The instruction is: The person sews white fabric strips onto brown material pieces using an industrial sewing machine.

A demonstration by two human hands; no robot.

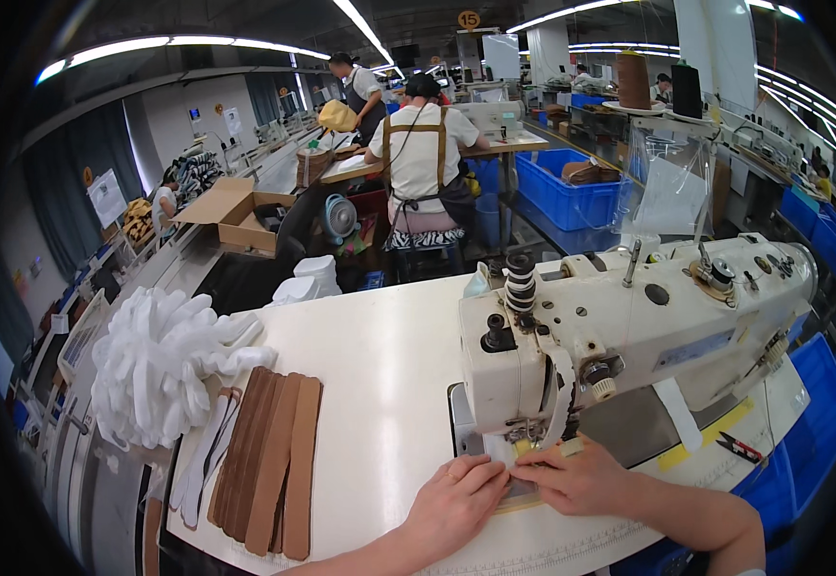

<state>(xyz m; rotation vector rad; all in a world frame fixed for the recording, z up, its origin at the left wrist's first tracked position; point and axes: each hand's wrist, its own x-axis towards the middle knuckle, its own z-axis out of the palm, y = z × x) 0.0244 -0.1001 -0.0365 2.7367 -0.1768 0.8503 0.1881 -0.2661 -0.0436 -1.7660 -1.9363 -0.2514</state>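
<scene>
A white sewing machine (629, 322) stands on the right of a pale table (380, 365). At its needle area, a white strip (499, 449) of cloth-like material lies under the presser foot. My left hand (456, 504) is closed, its fingertips pressed together on the near end of the strip. My right hand (576, 480) pinches the same end from the other side, thumb and fingers close to the left fingertips. Much of the strip is hidden by the hands and the machine head. A further white strip (677, 415) comes out beneath the machine arm.
Brown strips (264, 461) lie in a row at the table's left, beside a heap of white looped strips (154, 370). Red-handled snips (740, 447) rest at the right. Blue bins (567, 192) stand beyond the machine. A person (423, 154) sits ahead with their back to me.
</scene>
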